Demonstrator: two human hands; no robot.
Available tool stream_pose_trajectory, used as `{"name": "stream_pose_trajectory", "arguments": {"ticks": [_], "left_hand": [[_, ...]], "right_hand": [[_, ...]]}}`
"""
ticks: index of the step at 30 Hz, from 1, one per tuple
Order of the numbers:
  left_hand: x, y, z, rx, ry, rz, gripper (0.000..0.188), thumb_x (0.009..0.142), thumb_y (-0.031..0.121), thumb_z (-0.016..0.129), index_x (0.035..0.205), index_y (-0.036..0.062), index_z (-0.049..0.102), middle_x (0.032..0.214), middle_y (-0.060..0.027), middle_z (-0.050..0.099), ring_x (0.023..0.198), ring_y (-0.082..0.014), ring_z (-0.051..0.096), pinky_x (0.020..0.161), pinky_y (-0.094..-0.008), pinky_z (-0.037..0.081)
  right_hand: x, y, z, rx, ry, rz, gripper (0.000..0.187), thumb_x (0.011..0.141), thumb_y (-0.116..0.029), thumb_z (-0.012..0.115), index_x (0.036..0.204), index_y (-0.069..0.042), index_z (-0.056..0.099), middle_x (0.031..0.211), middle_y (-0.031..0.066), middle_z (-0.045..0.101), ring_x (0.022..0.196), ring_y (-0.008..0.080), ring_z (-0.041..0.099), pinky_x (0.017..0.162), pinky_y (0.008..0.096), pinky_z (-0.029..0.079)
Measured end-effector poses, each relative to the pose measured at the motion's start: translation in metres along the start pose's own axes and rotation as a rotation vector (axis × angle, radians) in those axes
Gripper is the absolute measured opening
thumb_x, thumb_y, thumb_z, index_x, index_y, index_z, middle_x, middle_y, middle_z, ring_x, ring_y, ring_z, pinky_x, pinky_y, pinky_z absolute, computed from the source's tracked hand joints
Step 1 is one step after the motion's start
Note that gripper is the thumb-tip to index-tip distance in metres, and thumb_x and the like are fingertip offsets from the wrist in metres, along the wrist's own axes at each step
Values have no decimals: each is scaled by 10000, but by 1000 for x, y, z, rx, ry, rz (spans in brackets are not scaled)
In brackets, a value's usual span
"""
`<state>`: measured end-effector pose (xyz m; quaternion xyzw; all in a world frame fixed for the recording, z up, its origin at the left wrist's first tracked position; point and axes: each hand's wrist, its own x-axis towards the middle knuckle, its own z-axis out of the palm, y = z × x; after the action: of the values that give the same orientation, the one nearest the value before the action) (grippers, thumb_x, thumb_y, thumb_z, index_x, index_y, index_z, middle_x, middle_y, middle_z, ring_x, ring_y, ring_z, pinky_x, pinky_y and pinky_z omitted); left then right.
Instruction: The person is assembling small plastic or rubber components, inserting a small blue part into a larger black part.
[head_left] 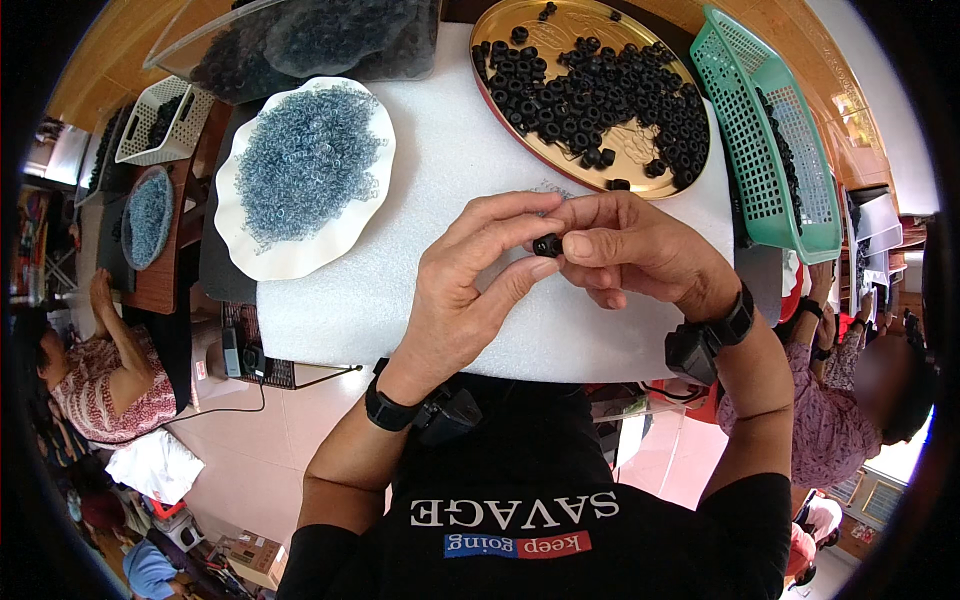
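A small black cylindrical part (547,245) with a hole in its end is at my fingertips, above the white foam sheet. My left hand (450,280) pinches it, thumb below and fingers curved over it. My right hand (645,245) meets it from the other side, its thumb tip against the part and its fingers closed; anything else inside them is hidden. To the left, a white scalloped plate (245,262) carries a heap of tiny bluish metal springs (305,160). Beyond my hands, a round gold tray (645,140) bears many similar black parts (580,100).
A green perforated basket (740,130) stands at the right and a clear bin (410,60) of dark parts at the back left. A few springs (552,187) lie beside the tray. Co-workers sit left (110,385) and right (835,410). The foam sheet (330,320) covers the table.
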<state>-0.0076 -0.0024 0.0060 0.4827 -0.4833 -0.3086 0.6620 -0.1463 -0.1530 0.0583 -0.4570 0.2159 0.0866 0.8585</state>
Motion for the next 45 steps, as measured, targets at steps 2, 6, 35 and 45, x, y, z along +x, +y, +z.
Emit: {"name": "stream_pose_trajectory", "arguments": {"ticks": [2,6,35,45], "left_hand": [[1,0,1,-7,1,26,271,841,38,682,1112,36,671,1206,-130,622,1145,-244,592,950,-341,502],[0,5,3,-4,22,-17,264,843,39,678,1107,23,669,1179,-137,638,1132,-257,605,946,-352,515],[0,0,4,111,-7,196,308,857,32,661,1161,2,630,1174,-163,629,1113,-271,617,903,-353,528],[-2,4,6,151,-103,270,279,862,104,654,1121,2,639,1189,-156,626,1214,-333,556,964,-399,503]], "right_hand": [[1,2,-1,4,-8,-5,312,896,-266,693,1035,5,625,670,-21,562,515,36,529,461,173,488],[2,9,-3,45,-24,-29,293,910,-260,677,1034,0,626,657,-24,549,519,43,524,489,197,486],[-1,27,13,227,-72,-136,319,972,-304,585,1144,-35,579,698,-50,449,583,47,422,591,251,467],[-2,41,7,334,-232,-129,309,944,-285,628,1117,-34,577,716,-16,504,601,81,499,588,268,462]]}}
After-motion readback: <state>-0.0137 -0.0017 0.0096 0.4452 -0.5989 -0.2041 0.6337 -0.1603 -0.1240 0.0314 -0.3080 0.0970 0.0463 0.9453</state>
